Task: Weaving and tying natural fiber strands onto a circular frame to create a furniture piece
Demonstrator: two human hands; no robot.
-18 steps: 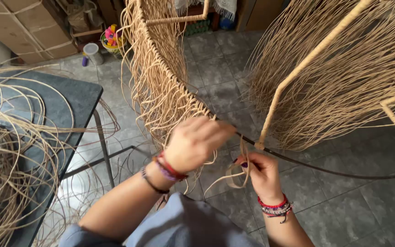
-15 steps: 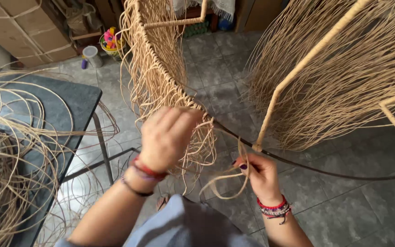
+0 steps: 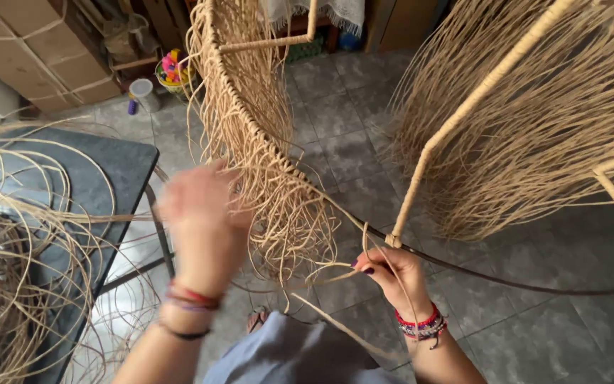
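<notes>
My right hand [image 3: 392, 274] pinches a thin rattan strand [image 3: 321, 276] just under the dark metal ring [image 3: 506, 281] of a large frame, beside a rattan-wrapped upright rod [image 3: 456, 114]. The strand loops leftward from my fingers. My left hand [image 3: 204, 220] is blurred in motion to the left of the hanging fringe of woven strands [image 3: 278, 192]; I cannot tell whether it grips anything. Both wrists wear bead bracelets.
A dark table [image 3: 108, 171] at the left carries a tangled pile of loose rattan [image 3: 8, 284]. Cardboard boxes [image 3: 30, 50], a white cup [image 3: 141, 90] and a colourful bucket [image 3: 172, 67] stand on the grey tiled floor behind. More strands hang at the right [image 3: 534, 142].
My left hand has swung from the ring leftward and away from the fringe, toward the table. My right hand has stayed at the ring with the strand.
</notes>
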